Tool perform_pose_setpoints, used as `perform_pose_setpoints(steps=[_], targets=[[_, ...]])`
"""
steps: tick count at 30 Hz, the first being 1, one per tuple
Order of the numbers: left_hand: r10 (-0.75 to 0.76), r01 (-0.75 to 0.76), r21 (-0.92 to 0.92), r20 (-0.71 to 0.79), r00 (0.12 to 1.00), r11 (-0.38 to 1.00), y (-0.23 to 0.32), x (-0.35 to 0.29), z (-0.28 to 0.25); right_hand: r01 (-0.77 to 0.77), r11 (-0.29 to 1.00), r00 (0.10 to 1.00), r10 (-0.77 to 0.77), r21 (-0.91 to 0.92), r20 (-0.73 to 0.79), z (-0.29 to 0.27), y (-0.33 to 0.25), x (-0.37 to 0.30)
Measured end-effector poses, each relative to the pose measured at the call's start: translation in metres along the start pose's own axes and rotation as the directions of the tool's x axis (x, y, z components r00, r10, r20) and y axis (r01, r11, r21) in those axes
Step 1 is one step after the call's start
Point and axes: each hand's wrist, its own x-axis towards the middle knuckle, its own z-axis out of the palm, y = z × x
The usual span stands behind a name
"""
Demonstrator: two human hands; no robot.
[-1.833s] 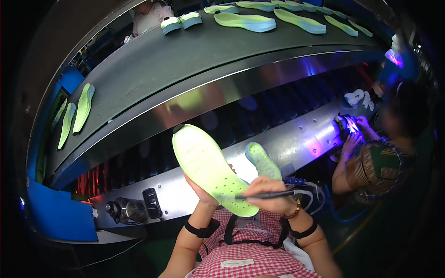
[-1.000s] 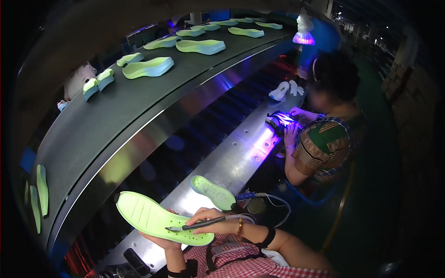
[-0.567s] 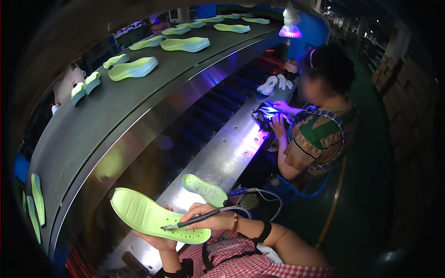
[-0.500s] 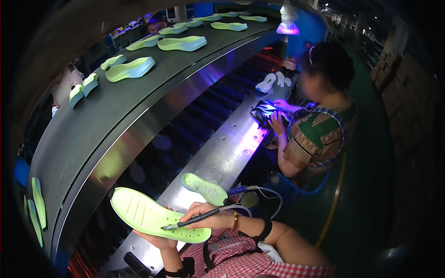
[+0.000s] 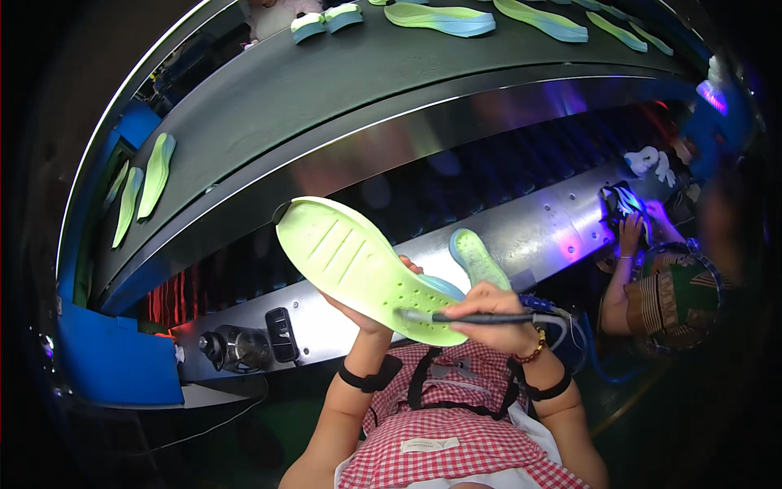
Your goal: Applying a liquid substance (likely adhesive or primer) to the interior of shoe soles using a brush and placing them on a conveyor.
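My left hand point(image 5: 358, 316) grips a pale green shoe sole point(image 5: 346, 248) from beneath, its fingertips showing at the far edge. The sole is tilted, with grooves at one end and small holes at the other. A dark pen-like tool point(image 5: 444, 317) with a cable trailing from it is pinched in my right hand point(image 5: 501, 324). Its blurred tip is at the holed end of the sole; whether it touches I cannot tell. Just beyond my right hand, a second green sole point(image 5: 476, 259) with a bluish side lies on the metal ledge point(image 5: 538, 244).
Several green-blue soles point(image 5: 440, 18) lie on the dark conveyor belt point(image 5: 269, 122) ahead. On the ledge to the left are a dark bottle point(image 5: 244, 348) and a black tray-like object point(image 5: 282, 334). At right, a co-worker's hands point(image 5: 631, 232) handle a dark piece under violet light.
The view has swung left, so the co-worker sits farther right and the bottle shows. My hands keep hold of the sole and the tool, whose tip stays over the holed end.
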Motion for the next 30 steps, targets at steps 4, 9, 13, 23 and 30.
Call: perform_pose_setpoints(steps=[4,9,13,23,30], targets=[[0.038,-0.039,-0.064,-0.018,0.999,0.997,0.015,0.000,-0.008,0.118,0.984,0.903,-0.163,0.137,0.396,0.006,-0.008,-0.013],[0.051,-0.052,-0.103,-0.014,0.999,0.993,0.028,0.002,0.008,0.152,0.988,0.977,-0.154,0.029,0.146,0.005,-0.002,-0.010],[0.035,-0.037,-0.065,-0.020,0.999,0.997,0.038,0.000,0.014,0.098,0.972,0.948,-0.156,0.213,0.276,-0.003,-0.008,-0.014],[0.023,-0.031,0.076,0.114,0.993,0.997,0.046,0.003,0.021,-0.038,0.979,0.998,0.029,0.199,0.048,-0.002,-0.003,-0.014],[-0.053,0.055,0.001,0.240,0.969,0.999,0.056,0.000,0.040,-0.139,0.906,0.967,0.036,0.400,0.253,-0.005,0.008,-0.009]])
